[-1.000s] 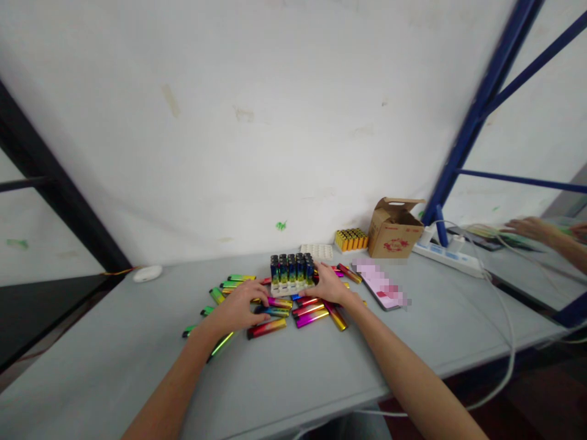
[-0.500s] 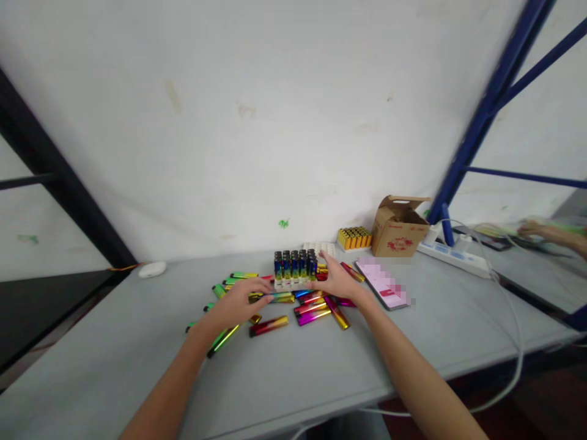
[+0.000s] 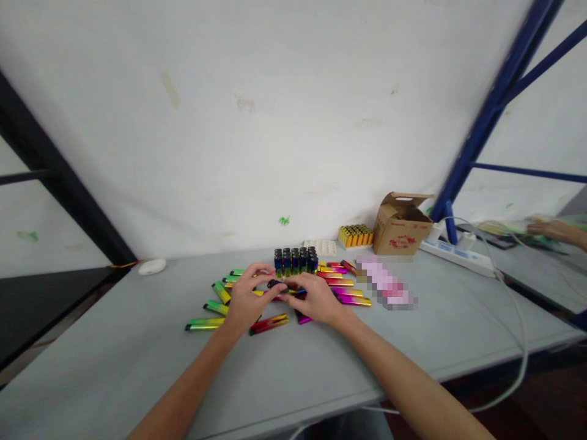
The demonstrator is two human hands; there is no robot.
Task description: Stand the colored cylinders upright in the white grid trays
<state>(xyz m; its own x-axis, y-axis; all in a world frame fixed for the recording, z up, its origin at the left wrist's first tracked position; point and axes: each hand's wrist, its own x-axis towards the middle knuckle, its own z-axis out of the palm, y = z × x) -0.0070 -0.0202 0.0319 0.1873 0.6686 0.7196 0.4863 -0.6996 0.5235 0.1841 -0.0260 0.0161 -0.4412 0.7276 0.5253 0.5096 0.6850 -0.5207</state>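
My left hand (image 3: 247, 299) is closed on a lighter with a black end (image 3: 276, 285), pinched between thumb and fingers. My right hand (image 3: 316, 296) meets it there, its fingertips closed at the same lighter, whose body is mostly hidden by the hands. Just behind them, blue-and-gold lighters (image 3: 296, 261) with black tops stand upright in rows; their holder is largely covered. Green-yellow lighters (image 3: 215, 307) lie flat left of my left hand. A red-gold lighter (image 3: 269, 324) lies in front, and purple-gold lighters (image 3: 353, 299) lie right of my right hand.
Against the wall are a white tray with holes (image 3: 321, 247), a block of yellow lighters (image 3: 356, 236) and an open cardboard box (image 3: 401, 229). A blurred-out phone (image 3: 385, 281), a power strip (image 3: 458, 255) and a white cable lie right. Another person's hand (image 3: 550, 229) shows far right.
My right hand has moved left and down from the standing lighters to meet my left hand. The left hand has shifted slightly right. Several lighters on the right now lie differently.
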